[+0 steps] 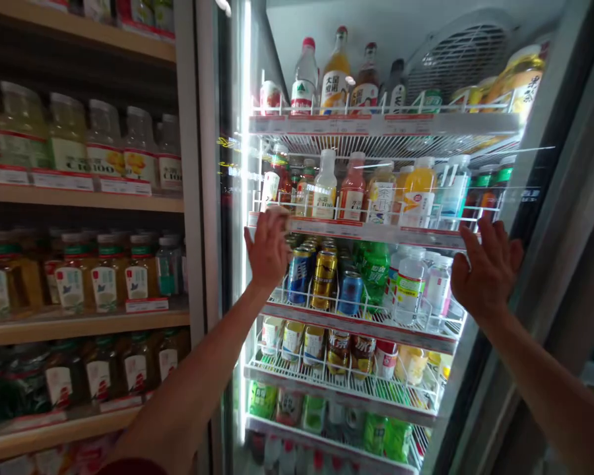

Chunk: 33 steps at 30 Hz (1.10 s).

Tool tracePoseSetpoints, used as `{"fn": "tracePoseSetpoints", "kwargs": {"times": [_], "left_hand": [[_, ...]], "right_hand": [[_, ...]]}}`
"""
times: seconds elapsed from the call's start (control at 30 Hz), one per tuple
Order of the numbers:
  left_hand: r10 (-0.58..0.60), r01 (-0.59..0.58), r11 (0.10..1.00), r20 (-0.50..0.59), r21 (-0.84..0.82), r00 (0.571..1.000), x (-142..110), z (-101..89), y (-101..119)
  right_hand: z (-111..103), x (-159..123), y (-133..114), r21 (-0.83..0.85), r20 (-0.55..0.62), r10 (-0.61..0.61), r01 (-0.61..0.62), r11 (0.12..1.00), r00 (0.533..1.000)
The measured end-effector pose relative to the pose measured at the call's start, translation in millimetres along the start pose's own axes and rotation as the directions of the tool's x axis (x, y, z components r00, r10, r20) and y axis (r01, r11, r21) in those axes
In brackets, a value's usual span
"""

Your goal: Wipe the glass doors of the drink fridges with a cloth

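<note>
In the head view, the second shelf (376, 233) from the top of the lit fridge is right ahead; its long front edge goes side to side, dipping a little to the right. Bottles stand up on it, caps on top, like the pink bottle (352, 188) and the orange bottle (418, 191). A thin white wire rail (398, 214) stands in front of them. Below are a gold can (323, 277) and a green bottle (375, 267). The left hand (268, 254) is up by the shelf's left end, fingers partly bent; a pale, blurry thing (278, 211) shows at its fingertips, but I can't tell if it is held. The right hand (488, 270) is spread wide near the right end, with nothing seen in it.
</note>
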<state>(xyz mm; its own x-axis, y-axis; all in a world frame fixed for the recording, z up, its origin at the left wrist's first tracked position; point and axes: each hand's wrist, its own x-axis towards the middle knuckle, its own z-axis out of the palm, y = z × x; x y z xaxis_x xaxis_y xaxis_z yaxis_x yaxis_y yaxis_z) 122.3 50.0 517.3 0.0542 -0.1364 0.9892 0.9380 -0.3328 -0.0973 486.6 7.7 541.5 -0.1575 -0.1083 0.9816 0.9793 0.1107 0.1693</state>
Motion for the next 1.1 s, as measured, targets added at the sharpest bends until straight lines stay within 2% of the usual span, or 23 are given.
{"fn": "tracePoseSetpoints", "kwargs": {"times": [0.03,0.07,0.13,0.2,0.23,0.3,0.37,0.4,0.43,0.47,0.53,0.57,0.6,0.67,0.73,0.77,0.83,0.9,0.93,0.97,1.03,1.07,1.1], "left_hand": [[-0.102,0.102,0.995,-0.032,0.015,0.994,2.9,0.5,-2.6],[-0.105,0.105,0.994,-0.031,0.009,0.994,4.7,1.0,-3.6],[0.156,-0.153,0.987,0.066,-0.055,0.986,6.4,1.9,-2.8],[0.389,-0.370,0.919,0.159,-0.136,0.907,10.4,2.2,-4.0],[0.371,-0.351,0.926,0.169,-0.136,0.913,14.3,2.1,-6.6],[0.071,-0.066,0.996,0.097,-0.056,0.993,24.4,2.0,-13.3],[-0.207,0.207,0.978,-0.010,-0.016,0.978,32.3,2.4,-15.4],[-0.213,0.213,0.977,-0.013,-0.024,0.977,34.0,2.8,-13.4],[-0.118,0.119,0.992,0.029,-0.044,0.993,34.2,3.4,-10.0],[0.056,-0.048,0.996,0.103,-0.080,0.993,33.7,3.9,-6.3],[0.373,-0.342,0.925,0.224,-0.166,0.900,33.8,4.7,-2.9],[0.420,-0.388,0.905,0.237,-0.174,0.876,35.8,5.0,-4.5],[0.373,-0.348,0.926,0.215,-0.145,0.903,39.1,5.3,-8.1],[0.073,-0.070,0.997,0.071,-0.045,0.995,47.7,5.9,-16.2],[-0.131,0.131,0.991,-0.044,-0.012,0.990,53.1,6.4,-16.9],[-0.110,0.109,0.994,-0.038,-0.017,0.993,53.3,6.6,-13.2],[0.153,-0.148,0.987,0.086,-0.064,0.984,50.8,6.9,-1.5],[0.387,-0.367,0.921,0.189,-0.131,0.902,50.1,7.5,7.1],[0.398,-0.378,0.916,0.196,-0.134,0.896,52.1,7.9,8.1],[0.332,-0.317,0.942,0.169,-0.112,0.928,55.6,8.6,7.4],[0.072,-0.070,0.996,0.044,-0.051,0.996,64.2,10.7,5.1],[-0.020,0.020,0.999,-0.006,-0.037,1.000,67.4,11.9,6.3],[-0.036,0.035,0.999,-0.023,-0.035,0.999,69.0,13.2,10.0]], "right_hand": [[0.4,-0.2,0.3,-0.003,0.007,0.003,-0.003,1.000,1.000],[0.9,-0.3,0.7,-0.002,0.010,0.003,-0.003,1.000,1.000],[1.5,-0.2,1.5,0.008,0.004,-0.009,0.009,1.000,1.000],[1.5,0.0,1.7,0.018,-0.011,-0.022,0.022,1.000,1.000],[1.3,0.2,1.4,0.021,-0.014,-0.024,0.024,0.999,1.000],[0.7,0.5,0.3,0.020,-0.021,-0.018,0.019,1.000,1.000],[-0.1,0.7,-0.9,0.021,-0.029,-0.017,0.018,1.000,0.999],[-0.4,0.8,-1.2,0.021,-0.032,-0.020,0.020,1.000,0.999],[-0.6,0.8,-1.4,0.019,-0.031,-0.019,0.020,1.000,0.999],[-0.7,0.8,-1.4,0.015,-0.027,-0.020,0.020,1.000,0.999],[-0.9,0.8,-0.9,0.004,-0.011,-0.018,0.018,1.000,1.000],[-1.0,0.7,-0.6,-0.001,0.001,-0.014,0.014,1.000,1.000],[-1.1,0.7,-0.5,-0.003,0.010,-0.011,0.011,1.000,1.000],[-1.4,0.8,-0.5,0.008,0.020,-0.008,0.007,1.000,1.000],[-1.5,0.9,-0.8,0.023,0.016,-0.008,0.008,1.000,1.000],[-1.4,0.9,-0.9,0.025,0.007,-0.010,0.010,1.000,1.000],[-1.1,0.8,-0.9,0.019,-0.007,-0.012,0.012,1.000,1.000],[-0.6,0.6,-0.5,0.011,-0.022,-0.015,0.015,1.000,1.000],[-0.4,0.5,-0.3,0.014,-0.029,-0.017,0.017,1.000,0.999],[-0.2,0.5,-0.2,0.020,-0.035,-0.020,0.021,1.000,0.999],[-0.1,0.6,-0.3,0.033,-0.044,-0.026,0.028,0.999,0.999],[-0.1,0.7,-0.5,0.036,-0.044,-0.028,0.029,0.999,0.999],[-0.1,0.8,-0.7,0.035,-0.044,-0.030,0.031,0.999,0.999]]}}
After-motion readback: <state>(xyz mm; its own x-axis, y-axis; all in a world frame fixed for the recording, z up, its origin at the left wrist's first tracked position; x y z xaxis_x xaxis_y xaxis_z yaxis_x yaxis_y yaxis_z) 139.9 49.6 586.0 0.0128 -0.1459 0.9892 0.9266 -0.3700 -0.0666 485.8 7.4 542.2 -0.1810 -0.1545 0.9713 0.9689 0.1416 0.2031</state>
